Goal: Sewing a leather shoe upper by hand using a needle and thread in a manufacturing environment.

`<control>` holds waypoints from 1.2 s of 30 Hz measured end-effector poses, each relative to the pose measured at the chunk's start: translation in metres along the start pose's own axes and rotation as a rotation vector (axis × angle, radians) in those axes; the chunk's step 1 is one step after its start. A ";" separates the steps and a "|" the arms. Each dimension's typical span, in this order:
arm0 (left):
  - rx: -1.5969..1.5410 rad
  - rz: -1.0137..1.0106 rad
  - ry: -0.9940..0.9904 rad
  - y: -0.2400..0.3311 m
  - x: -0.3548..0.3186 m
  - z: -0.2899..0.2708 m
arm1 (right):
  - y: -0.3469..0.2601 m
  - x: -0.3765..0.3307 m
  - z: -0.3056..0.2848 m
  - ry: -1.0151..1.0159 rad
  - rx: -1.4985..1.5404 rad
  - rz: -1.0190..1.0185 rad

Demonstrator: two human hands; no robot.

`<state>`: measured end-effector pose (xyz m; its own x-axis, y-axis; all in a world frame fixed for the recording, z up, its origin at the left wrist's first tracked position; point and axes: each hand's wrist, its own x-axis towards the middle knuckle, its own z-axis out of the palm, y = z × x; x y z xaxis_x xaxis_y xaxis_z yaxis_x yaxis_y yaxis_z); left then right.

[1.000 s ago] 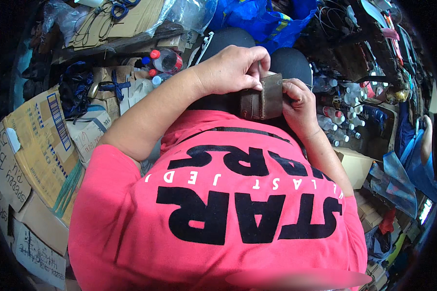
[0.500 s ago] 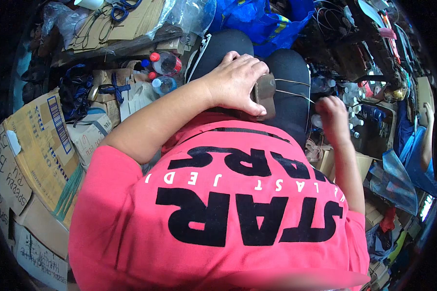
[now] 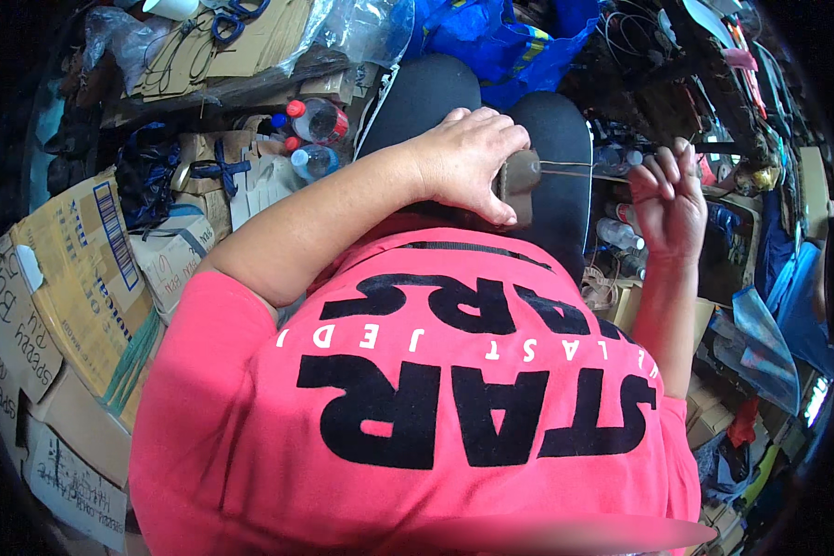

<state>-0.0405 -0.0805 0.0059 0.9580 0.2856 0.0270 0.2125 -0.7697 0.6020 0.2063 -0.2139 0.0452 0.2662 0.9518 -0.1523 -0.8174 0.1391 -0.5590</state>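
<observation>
L hand (image 3: 468,162) on brown leather piece (image 3: 517,181), R hand (image 3: 667,204) pulling thread (image 3: 579,170)

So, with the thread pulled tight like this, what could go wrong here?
1. The thread is stretched taut between the brown leather piece and the right hand; it might snap or cut into the fingers.
2. The left hand holds the piece only against the knee, so it may slip.
3. The bottles and boxes crowd close, so the pulling arm might hit them.
</observation>
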 end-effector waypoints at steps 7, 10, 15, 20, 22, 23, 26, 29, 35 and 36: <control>0.060 -0.048 -0.134 0.004 0.012 -0.004 | -0.029 -0.010 -0.030 0.272 -0.470 -0.110; -0.150 -0.270 -0.322 0.004 0.042 -0.021 | -0.031 -0.021 -0.043 0.177 -0.482 0.030; -0.024 -0.222 -0.508 0.006 0.083 -0.001 | -0.008 -0.040 -0.029 0.108 -0.611 0.166; -0.913 0.090 -0.089 0.026 0.114 -0.017 | -0.003 -0.042 -0.042 0.193 -0.669 0.235; -0.742 0.244 -0.051 0.053 0.127 -0.039 | 0.002 -0.032 -0.037 0.197 -0.692 0.244; -0.595 0.249 -0.055 0.070 0.130 -0.048 | 0.004 -0.028 -0.033 0.212 -0.714 0.247; -0.189 0.299 -0.082 0.094 0.138 -0.050 | 0.016 -0.019 0.002 0.118 -0.703 0.141; -0.271 0.205 -0.102 0.084 0.147 -0.050 | 0.007 -0.015 0.000 -0.092 -0.546 0.122; -0.865 -0.013 -0.312 0.026 0.129 -0.016 | -0.021 -0.026 -0.013 -0.062 -0.324 0.022; -0.940 0.026 -0.393 0.022 0.119 -0.009 | -0.025 -0.028 -0.018 -0.055 -0.321 0.018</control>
<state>0.0767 -0.0577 0.0294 0.9915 -0.0629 -0.1136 0.1159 0.0356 0.9926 0.2288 -0.2490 0.0490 0.2178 0.9679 -0.1252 -0.6164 0.0370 -0.7866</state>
